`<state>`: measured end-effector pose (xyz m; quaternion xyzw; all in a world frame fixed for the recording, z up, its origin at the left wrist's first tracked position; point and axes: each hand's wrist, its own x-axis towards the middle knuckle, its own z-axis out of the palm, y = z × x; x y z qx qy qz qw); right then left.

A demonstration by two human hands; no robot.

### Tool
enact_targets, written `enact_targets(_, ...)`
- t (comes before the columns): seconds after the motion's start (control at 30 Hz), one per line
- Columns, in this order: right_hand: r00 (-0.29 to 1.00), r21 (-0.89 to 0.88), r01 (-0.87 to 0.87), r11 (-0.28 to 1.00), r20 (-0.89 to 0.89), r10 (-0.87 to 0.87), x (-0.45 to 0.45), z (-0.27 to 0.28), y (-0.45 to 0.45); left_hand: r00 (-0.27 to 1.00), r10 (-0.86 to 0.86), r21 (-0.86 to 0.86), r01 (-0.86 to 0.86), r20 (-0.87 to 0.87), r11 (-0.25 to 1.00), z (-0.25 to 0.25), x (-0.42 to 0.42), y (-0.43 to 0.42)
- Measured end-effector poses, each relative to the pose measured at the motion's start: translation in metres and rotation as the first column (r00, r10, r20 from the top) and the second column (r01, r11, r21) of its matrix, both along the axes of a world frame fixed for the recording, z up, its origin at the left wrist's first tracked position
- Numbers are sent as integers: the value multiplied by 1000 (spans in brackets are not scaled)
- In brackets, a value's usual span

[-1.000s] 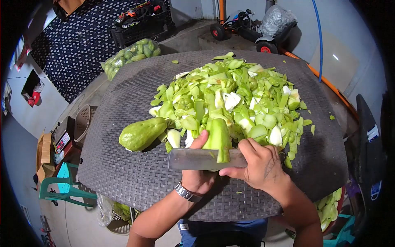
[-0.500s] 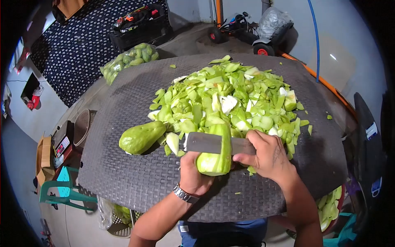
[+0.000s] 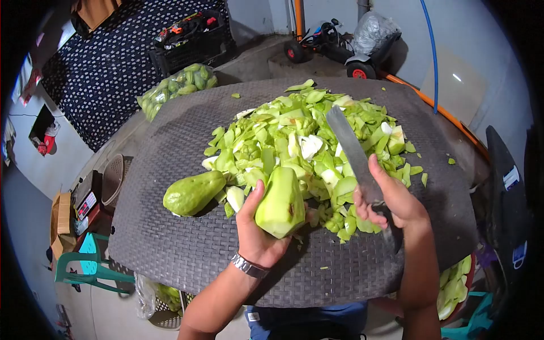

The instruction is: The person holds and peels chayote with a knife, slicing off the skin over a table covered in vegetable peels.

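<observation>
My left hand (image 3: 255, 238) is wrapped round a pale green peeled chayote (image 3: 281, 204) above the near part of the woven table. In my right hand (image 3: 399, 198) is a wide-bladed knife (image 3: 352, 148), its blade pointing up and away, apart from the chayote; the fingers are partly spread along its handle end. An unpeeled chayote (image 3: 194, 193) lies to the left of my left hand. Behind both hands spreads a large heap of green peels and cut pieces (image 3: 306, 127), partly covered by the blade.
The dark woven table (image 3: 170, 249) fills the middle. Beyond it are a bag of green chayotes (image 3: 178, 88), a black crate (image 3: 190, 45) and a wheeled cart (image 3: 351, 54). A teal chair (image 3: 93, 263) and a scale (image 3: 86, 205) stand left; a basin of green pieces (image 3: 453, 289) is lower right.
The knife has come off the chayote and swung upright to the right with my right hand. My left hand has turned the chayote, and a strip no longer hangs over the blade.
</observation>
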<state>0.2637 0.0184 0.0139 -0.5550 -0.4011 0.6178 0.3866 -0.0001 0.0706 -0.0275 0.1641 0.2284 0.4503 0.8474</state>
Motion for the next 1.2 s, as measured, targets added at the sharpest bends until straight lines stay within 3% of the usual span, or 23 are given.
enact_targets(0.1, 974, -43, -101, 994, -210, 90, -27, -5, -2, 998, 35, 2, -35, -56, 999, -1, 1, 2)
enact_targets(0.13, 989, 72, -142, 987, 40, 140, -36, -11, -3, 996, 50, 8, -49, -74, 999, -1, 4, 2)
enact_targets(0.17, 971, 334, -63, 940, 238, -20, -53, -23, -6, 994, 64, 14, -62, -92, 998, 0, 6, 1)
enact_targets(0.2, 866, 474, -168, 864, 490, -99, -65, -19, -12, 992, 104, -19, -106, -78, 994, 3, 9, -1)
enact_targets(0.23, 696, 561, -307, 768, 683, -221, -74, -13, -18, 998, 30, -17, -31, -50, 999, 1, 6, -1)
enact_targets(0.3, 508, 592, -446, 671, 785, -355, -85, -19, -23, 994, -110, -12, 110, 7, 994, -9, -2, 0)
enact_targets(0.43, 404, 575, -475, 666, 815, -416, -94, -28, -23, 993, -98, -2, 98, -65, 995, -6, 0, -3)
enact_targets(0.73, 441, 589, -485, 646, 803, -401, -86, -28, -17, 990, -108, 47, 113, -89, 992, -2, 3, -5)
enact_targets(1.03, 392, 571, -469, 673, 818, -421, -68, -18, -10, 982, -53, 52, 63, -180, 997, 2, 10, -6)
enact_targets(1.17, 329, 542, -227, 809, 825, -460, -23, -18, 4, 984, -112, 85, 125, -140, 989, 4, 0, -6)
enact_targets(1.2, 384, 473, -96, 876, 829, -406, -16, -15, 4, 987, -116, 77, 125, -113, 989, 4, -1, -5)
